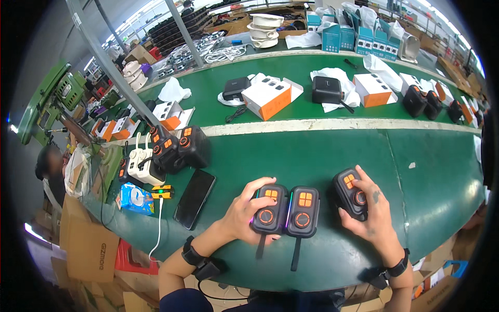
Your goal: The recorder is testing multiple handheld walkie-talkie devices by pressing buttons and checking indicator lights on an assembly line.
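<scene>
1. Nearest, toward the green bench's (338, 265) near edge, the left hand (240, 213) grips a black, boxy, orange-buttoned plastic device (275, 210); a matching device (302, 211) sits just beside.
2. Right hand (378, 218) grips a third device (347, 193).
3. Likely stiff, fairly heavy; hold the flat sides.

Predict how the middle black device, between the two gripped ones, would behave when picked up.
The middle device would likely be stiff, since it looks hard and boxy. Its thin strap would probably flop. Rolling seems unlikely, given its squared outline.
</scene>
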Demonstrator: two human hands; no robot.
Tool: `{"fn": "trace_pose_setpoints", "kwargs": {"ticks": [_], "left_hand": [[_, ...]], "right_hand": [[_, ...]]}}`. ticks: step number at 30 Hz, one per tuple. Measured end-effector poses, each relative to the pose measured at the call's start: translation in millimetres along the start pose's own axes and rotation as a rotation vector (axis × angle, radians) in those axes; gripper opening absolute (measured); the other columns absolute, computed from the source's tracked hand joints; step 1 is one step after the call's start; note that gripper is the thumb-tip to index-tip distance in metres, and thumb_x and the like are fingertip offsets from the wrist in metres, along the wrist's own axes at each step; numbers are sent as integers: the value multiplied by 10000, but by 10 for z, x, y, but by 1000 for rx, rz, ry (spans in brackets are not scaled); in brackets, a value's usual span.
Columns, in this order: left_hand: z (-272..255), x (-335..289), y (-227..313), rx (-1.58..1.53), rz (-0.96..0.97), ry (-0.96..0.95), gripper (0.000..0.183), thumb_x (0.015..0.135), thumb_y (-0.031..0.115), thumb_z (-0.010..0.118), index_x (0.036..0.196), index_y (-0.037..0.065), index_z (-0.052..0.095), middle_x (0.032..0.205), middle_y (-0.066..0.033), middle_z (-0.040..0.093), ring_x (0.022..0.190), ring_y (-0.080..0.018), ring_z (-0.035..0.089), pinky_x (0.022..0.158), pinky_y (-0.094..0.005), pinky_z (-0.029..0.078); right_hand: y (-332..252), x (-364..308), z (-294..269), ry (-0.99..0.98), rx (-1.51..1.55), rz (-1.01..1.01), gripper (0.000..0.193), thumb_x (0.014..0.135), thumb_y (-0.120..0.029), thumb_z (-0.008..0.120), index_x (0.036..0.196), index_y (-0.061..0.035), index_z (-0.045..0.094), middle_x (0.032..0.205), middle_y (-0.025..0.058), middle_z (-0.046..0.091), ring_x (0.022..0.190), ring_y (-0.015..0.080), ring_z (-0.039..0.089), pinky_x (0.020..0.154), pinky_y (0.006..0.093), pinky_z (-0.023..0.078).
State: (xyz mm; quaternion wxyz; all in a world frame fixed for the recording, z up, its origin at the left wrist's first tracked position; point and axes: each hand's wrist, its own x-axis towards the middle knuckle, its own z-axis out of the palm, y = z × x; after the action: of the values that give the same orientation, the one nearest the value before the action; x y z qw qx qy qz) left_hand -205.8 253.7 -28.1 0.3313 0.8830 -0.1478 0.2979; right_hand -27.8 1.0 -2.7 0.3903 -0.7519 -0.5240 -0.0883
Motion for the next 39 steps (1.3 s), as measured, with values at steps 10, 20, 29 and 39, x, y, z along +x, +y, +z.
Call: {"fn": "trace_pose_setpoints", "kwargs": {"ticks": [10, 20, 29, 39], "left_hand": [[-138, 250, 473, 422, 208, -231, 557, 688, 340, 725, 1200, 186, 569, 1300, -89, 532, 1181, -262, 510, 1013, -537, 336], [-524, 513, 612, 431, -36, -508, 637, 689, 396, 707, 1295, 272, 554, 1414, -148, 417, 1249, -371, 426, 1012, -552, 307], [-319, 378, 519, 492, -35, -448, 642, 639, 341, 719, 1260, 275, 567, 1398, -140, 432, 1166, -355, 482, 935, -502, 353], [-415, 260, 472, 466, -57, -365, 688, 599, 335, 732, 1248, 178, 565, 1357, -137, 479, 1135, -342, 505, 939, -512, 351]], "right_hand": [[-96, 38, 51, -20, 19, 14, 599, 674, -177, 758, 1179, -24, 474, 1350, 262, 447, 1062, 393, 551, 892, 402, 461], [-233, 86, 170, -44, 58, 29, 638, 689, -179, 772, 1220, -15, 457, 1374, 266, 410, 1094, 410, 516, 933, 407, 434], [-521, 79, 189, -182, 2, -30, 757, 697, -368, 792, 1270, -26, 433, 1316, 256, 410, 1073, 420, 515, 905, 439, 457], [-535, 121, 286, -307, 84, -30, 891, 638, -349, 838, 1324, -48, 356, 1295, 256, 389, 1148, 439, 470, 957, 453, 434]]}}
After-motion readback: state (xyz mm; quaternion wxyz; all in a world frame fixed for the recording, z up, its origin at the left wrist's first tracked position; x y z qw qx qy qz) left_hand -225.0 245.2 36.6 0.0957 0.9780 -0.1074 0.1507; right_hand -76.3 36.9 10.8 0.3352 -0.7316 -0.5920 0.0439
